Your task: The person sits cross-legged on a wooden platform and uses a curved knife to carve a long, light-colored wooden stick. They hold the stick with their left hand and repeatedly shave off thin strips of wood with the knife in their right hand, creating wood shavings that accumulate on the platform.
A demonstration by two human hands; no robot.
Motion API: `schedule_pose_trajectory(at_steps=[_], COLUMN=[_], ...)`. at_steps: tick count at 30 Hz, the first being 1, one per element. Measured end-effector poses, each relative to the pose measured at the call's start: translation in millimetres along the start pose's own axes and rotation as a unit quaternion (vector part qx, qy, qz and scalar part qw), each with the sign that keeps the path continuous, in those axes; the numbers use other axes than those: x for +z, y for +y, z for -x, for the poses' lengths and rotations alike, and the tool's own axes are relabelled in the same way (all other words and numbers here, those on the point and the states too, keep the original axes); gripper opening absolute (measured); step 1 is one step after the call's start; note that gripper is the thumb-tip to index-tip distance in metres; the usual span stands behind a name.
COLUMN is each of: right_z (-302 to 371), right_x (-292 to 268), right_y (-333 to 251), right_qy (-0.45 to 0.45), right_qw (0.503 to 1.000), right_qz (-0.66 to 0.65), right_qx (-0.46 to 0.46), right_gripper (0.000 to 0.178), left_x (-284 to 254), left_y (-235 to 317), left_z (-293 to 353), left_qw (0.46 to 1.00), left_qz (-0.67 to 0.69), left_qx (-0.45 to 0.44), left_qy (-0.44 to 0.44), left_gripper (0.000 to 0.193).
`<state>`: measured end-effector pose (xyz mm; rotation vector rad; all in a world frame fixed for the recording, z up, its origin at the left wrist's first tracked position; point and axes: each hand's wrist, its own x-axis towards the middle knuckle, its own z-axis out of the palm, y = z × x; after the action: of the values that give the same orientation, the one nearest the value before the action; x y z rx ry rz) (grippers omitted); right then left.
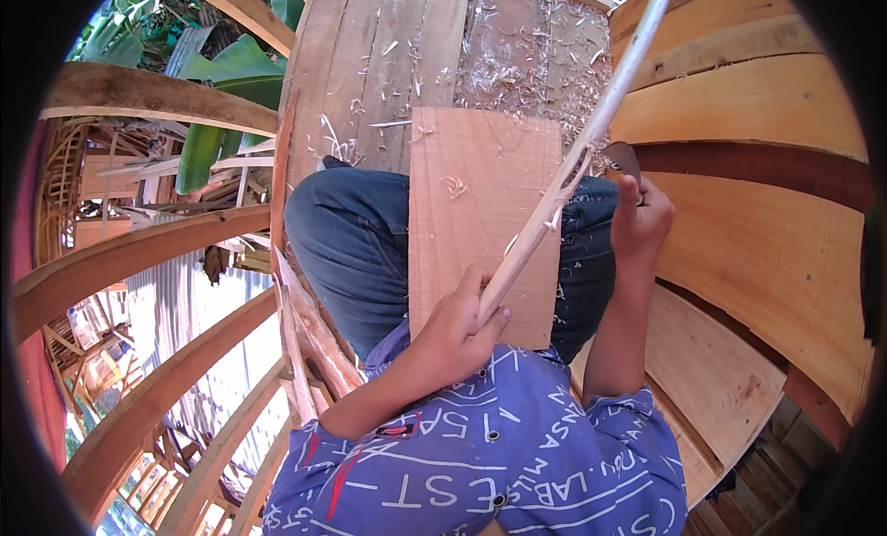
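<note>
My left hand [462, 328] is wrapped round the lower end of a long pale stick [536, 229], which slants up and away to the right. Partway along, its surface is whittled, with thin curls lifting off. Beside that cut stretch, my right hand [644, 213] is closed on a knife, thumb raised. Only part of the dark knife blade [624, 159] shows next to the stick; the handle is hidden in my fist. Under the stick a flat wooden board [485, 185] lies across my lap, with a few shavings on it.
Wood shavings [517, 69] litter the plank floor [370, 55] ahead. A slatted wooden railing [148, 249] runs along the left, with long split wood pieces [319, 337] leaning near my knee. A plank wall [739, 102] rises close on the right.
</note>
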<state>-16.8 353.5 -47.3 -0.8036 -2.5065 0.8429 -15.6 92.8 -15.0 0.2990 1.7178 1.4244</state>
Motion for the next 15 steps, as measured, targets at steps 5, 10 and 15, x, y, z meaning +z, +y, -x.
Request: schedule_pose_trajectory(at_steps=[5,10,15], right_z=[44.5,34.1,-4.8], right_x=[18.9,20.3,19.0], right_y=[-28.5,-25.7,7.3], right_qy=[-0.082,-0.058,0.048], right_qw=[0.983,0.985,0.998], right_qz=[0.002,0.053,0.031], right_qx=[-0.163,-0.155,-0.039], right_gripper=[0.074,0.073,0.075], left_x=[0.3,2.1,8.9], left_y=[3.9,8.5,8.9], left_z=[-5.6,-1.5,5.4], left_qw=[0.997,1.000,0.999], left_qz=[0.069,0.023,0.020], left_qx=[-0.004,0.003,-0.046], left_qy=[0.026,0.012,-0.010], left_gripper=[0.029,0.028,0.025])
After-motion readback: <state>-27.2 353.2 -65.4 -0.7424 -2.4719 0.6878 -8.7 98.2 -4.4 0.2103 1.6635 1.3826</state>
